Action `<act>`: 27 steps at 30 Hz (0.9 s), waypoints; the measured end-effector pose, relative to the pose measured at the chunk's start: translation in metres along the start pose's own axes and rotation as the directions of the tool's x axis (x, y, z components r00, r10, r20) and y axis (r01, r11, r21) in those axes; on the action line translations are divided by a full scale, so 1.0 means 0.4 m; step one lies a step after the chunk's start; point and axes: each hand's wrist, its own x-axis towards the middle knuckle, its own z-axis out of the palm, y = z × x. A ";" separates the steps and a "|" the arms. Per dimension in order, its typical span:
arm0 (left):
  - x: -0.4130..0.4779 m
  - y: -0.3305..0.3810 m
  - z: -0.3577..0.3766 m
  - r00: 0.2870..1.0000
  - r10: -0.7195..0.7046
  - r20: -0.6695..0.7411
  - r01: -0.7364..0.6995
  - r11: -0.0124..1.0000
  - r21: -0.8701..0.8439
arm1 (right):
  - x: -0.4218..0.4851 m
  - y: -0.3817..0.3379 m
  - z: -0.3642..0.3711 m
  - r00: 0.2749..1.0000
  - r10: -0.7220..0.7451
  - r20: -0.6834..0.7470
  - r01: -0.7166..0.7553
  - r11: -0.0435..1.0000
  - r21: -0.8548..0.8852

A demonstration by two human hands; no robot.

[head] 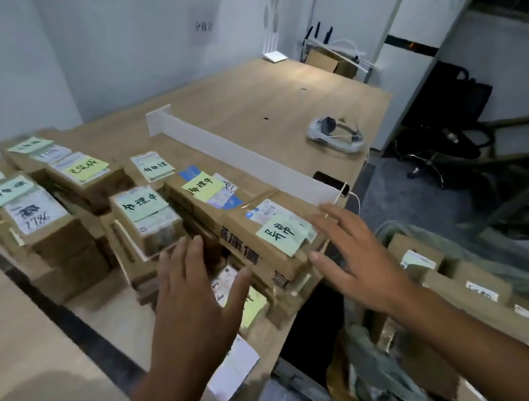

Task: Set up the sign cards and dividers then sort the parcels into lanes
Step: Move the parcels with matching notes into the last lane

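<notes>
Several brown cardboard parcels with green and yellow sticky notes are stacked on the left half of the wooden table (262, 99). A long flat parcel (246, 225) lies at the table's front corner, on top of others. My left hand (191, 293) hovers with fingers spread just in front of a small parcel (147, 219) and over a low one with a yellow note (251, 306). My right hand (354, 256) is spread by the long parcel's right end, its thumb near the parcel's edge. A white upright divider (236, 157) runs across the table behind the parcels.
A white headset (337, 133) lies on the table's right side, and a dark phone (329, 180) with a cable sits at the edge. A bag of more parcels (454, 281) stands on the floor at right. A cardboard box (330, 59) sits at the far corner, and a black chair (445, 129) stands beyond the table.
</notes>
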 end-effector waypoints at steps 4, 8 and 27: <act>0.039 0.069 0.092 1.000 -0.024 -0.010 0.024 1.000 -0.014 | 0.080 0.115 0.002 0.996 -0.083 0.042 0.081 0.996 0.040; 0.054 0.123 0.159 0.993 -0.113 -0.011 0.114 0.993 0.025 | 0.147 0.208 0.045 0.983 -0.138 0.125 0.127 0.987 0.093; -0.046 0.260 0.149 0.861 -0.398 -0.317 0.243 0.868 -0.432 | 0.230 0.134 0.041 0.876 -0.474 0.086 0.357 0.759 0.545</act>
